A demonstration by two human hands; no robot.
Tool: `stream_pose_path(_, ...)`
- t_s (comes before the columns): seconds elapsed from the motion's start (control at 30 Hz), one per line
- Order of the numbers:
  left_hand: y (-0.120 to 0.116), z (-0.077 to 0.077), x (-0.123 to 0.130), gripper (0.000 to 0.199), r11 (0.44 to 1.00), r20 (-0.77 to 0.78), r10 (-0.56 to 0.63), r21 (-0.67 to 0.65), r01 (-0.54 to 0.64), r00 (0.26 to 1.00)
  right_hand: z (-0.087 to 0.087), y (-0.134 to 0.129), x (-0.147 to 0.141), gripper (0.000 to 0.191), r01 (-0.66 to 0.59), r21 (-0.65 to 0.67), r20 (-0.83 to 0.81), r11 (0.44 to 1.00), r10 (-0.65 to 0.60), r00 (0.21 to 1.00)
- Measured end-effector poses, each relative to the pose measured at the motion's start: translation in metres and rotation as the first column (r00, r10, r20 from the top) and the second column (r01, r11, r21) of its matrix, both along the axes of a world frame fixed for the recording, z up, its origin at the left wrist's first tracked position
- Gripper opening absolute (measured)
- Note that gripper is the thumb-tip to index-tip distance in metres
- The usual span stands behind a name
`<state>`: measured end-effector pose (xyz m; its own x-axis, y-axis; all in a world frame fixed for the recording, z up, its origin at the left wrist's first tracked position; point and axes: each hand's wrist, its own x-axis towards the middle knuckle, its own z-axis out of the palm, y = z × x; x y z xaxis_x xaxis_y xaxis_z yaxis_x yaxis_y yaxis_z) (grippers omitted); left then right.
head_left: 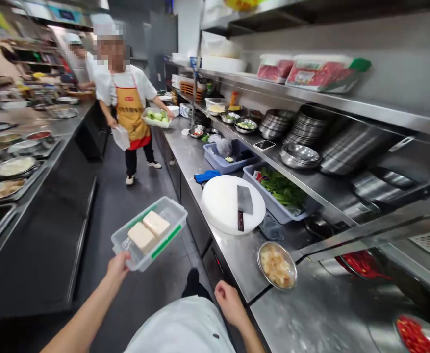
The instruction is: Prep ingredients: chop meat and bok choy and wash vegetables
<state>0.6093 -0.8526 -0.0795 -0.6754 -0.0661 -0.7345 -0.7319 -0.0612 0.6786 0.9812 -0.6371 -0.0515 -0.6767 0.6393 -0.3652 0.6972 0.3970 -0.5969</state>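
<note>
A clear plastic container (172, 208) with a green stripe is gripped at its near left corner by my left hand (118, 266), over the aisle floor. Two pale blocks (149, 230) lie inside it, side by side. My right hand (226, 300) hangs near the counter's front edge with its fingers curled, and whatever it might hold is hidden. To the right, a cleaver (244, 200) with a dark handle rests on a round white cutting board (216, 208). A metal bowl of pale pieces (276, 265) stands closer to me on the steel counter (233, 262).
A person in a yellow apron (129, 110) stands in the aisle holding a tray of green vegetables (156, 117); another person is behind. Blue bins (249, 171) and a shelf (310, 184) with metal bowls line the right. A food-laden counter (67, 142) runs along the left.
</note>
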Motion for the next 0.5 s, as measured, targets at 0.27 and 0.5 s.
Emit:
stream_pose_path(0.27,0.322,0.019,-0.219,0.033,1.0,-0.082,-0.024,0.015,0.025,0.996,-0.015,0.12,-0.099,0.038,0.29,-0.128,-0.293,0.948,-0.316,0.902)
stream_pose_path(0.5,0.515,0.035,-0.307,0.025,0.986,-0.16,-0.165,-0.011,0.165,0.973,-0.002,0.184,-0.143,0.049,0.561,-0.115,-0.277,0.82,-0.569,0.774)
